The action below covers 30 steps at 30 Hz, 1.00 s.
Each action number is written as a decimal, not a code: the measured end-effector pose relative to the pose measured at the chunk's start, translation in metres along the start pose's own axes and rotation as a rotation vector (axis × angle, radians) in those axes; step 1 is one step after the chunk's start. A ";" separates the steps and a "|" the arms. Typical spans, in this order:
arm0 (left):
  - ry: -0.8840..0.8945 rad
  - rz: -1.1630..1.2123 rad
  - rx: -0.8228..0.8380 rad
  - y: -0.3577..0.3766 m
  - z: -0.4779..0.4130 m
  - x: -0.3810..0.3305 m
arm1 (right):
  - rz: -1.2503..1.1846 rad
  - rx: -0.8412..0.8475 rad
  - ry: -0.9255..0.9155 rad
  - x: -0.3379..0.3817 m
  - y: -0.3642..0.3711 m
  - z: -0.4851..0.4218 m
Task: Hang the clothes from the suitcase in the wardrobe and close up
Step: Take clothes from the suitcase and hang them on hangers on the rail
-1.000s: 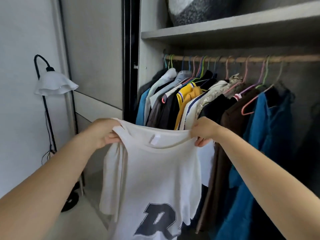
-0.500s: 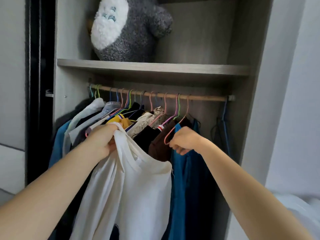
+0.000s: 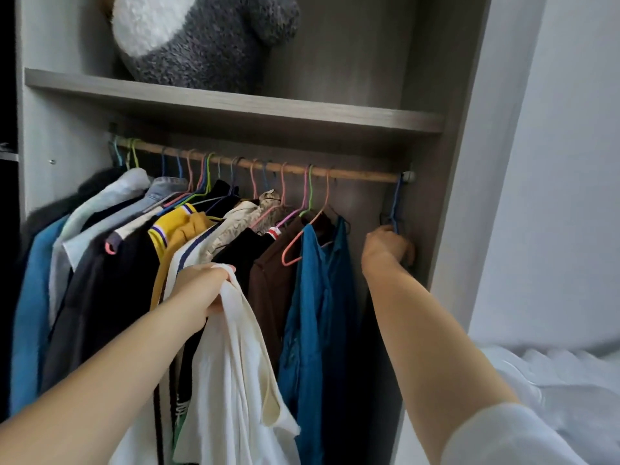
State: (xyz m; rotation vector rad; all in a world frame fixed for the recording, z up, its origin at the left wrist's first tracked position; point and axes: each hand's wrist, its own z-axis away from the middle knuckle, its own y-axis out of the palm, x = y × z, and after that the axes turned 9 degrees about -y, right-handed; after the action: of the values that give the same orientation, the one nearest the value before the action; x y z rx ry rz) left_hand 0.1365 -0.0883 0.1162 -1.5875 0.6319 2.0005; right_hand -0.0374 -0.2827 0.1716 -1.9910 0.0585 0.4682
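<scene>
My left hand grips a white T-shirt by its top; the cloth hangs down in front of the open wardrobe. My right hand reaches to the rail's far right end and closes its fingers round the lower part of an empty blue hanger. The wooden rail carries several garments on coloured hangers, among them a teal garment and a brown one. The suitcase is out of view.
A shelf above the rail holds a grey and white plush toy. The wardrobe's right side panel stands just beyond my right hand. White bedding lies at the lower right.
My right hand let go of the T-shirt and moved right to the blue hanger at the rail's end. The shirt now hangs from my left hand alone. The view swung right.
</scene>
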 end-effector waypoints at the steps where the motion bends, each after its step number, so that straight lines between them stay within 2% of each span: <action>1: 0.035 0.012 0.009 -0.001 -0.002 -0.001 | 0.005 0.018 -0.017 -0.002 -0.001 0.000; 6: -0.006 0.056 -0.014 0.001 -0.007 -0.003 | -0.113 -0.013 -0.016 -0.006 -0.013 0.002; 9: 0.035 0.040 -0.013 0.000 -0.015 0.005 | -0.486 -0.073 0.043 -0.006 -0.028 0.000; 13: 0.049 0.074 -0.007 -0.005 -0.018 0.011 | -0.925 -0.233 0.139 0.004 -0.042 0.002; 18: 0.087 0.068 -0.032 -0.022 -0.014 0.017 | -1.246 -0.336 0.205 0.026 -0.026 0.009; 22: 0.064 0.005 -0.121 -0.039 -0.019 0.021 | -1.473 -0.423 0.218 0.063 0.018 0.038; 25: 0.026 -0.047 -0.195 -0.047 -0.016 0.026 | -1.701 -0.360 0.232 0.089 0.058 0.064; 27: 0.044 -0.104 -0.199 -0.055 -0.012 0.034 | -1.891 -0.235 0.360 0.093 0.071 0.070; 30: 0.088 -0.245 -0.190 -0.067 -0.006 0.046 | -2.051 -0.263 0.542 0.091 0.073 0.075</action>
State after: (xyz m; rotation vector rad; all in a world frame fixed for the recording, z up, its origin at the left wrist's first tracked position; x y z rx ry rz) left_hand 0.1759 -0.0362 0.0669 -1.7771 0.2685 1.8606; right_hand 0.0058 -0.2353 0.0487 -1.3657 -1.5568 -1.3832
